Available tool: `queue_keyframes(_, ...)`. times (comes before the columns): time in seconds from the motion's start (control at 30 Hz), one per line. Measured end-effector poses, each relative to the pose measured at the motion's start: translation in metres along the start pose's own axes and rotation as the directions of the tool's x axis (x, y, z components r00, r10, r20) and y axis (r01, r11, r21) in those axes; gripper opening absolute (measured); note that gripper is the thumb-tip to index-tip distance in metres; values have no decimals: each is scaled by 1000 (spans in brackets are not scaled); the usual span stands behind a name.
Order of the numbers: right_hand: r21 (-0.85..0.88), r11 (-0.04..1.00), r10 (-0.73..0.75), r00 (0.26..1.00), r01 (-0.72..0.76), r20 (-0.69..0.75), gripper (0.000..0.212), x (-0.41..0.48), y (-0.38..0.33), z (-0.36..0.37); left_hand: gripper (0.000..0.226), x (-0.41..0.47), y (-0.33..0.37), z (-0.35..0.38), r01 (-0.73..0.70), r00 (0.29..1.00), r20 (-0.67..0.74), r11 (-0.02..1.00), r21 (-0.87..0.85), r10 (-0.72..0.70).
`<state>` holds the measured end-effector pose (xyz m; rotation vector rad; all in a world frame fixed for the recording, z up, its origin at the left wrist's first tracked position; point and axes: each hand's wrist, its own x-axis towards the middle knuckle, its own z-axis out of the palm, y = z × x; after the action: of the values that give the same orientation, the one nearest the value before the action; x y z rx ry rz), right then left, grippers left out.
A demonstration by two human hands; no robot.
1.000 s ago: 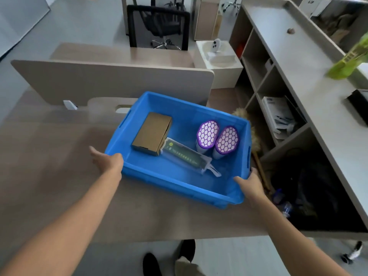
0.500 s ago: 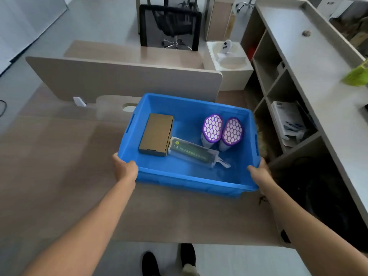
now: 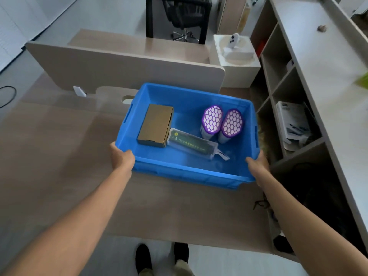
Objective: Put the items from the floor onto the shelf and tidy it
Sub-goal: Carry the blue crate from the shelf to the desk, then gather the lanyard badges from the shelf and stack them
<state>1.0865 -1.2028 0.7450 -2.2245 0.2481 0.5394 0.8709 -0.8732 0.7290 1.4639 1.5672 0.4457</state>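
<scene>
The blue bin (image 3: 191, 136) is held over the desk (image 3: 59, 156) by both near corners: the left hand (image 3: 121, 159) is wrapped over the left rim, the right hand (image 3: 257, 166) is closed on the right rim. Inside lie a box (image 3: 156, 125), a sleeved pack (image 3: 192, 143) and two purple-capped filters (image 3: 222, 122). The shelf (image 3: 288, 92) lies to the right, nearer the right hand, so the bin's long axis is probably to be swung that way.
</scene>
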Motion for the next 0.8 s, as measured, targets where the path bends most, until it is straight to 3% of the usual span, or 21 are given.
queue_keyframes(0.4,56,998,46,997,-42,-70,47,-20,29,5,50,-10,-15,-21,-59,989,133,996,-64,67)
queue_keyframes(0.6,111,993,38,993,-25,-112,59,-81,60,15,43,-24,-63,-51,7,986,168,993,-120,13)
queue_keyframes(0.7,56,990,133,991,-131,-31,59,-114,85,45,43,-37,-117,-76,102,972,218,991,-83,-82)
queue_keyframes(0.8,-202,976,128,969,-84,213,45,-132,96,89,30,-55,-175,-110,209,962,203,972,-103,-185)
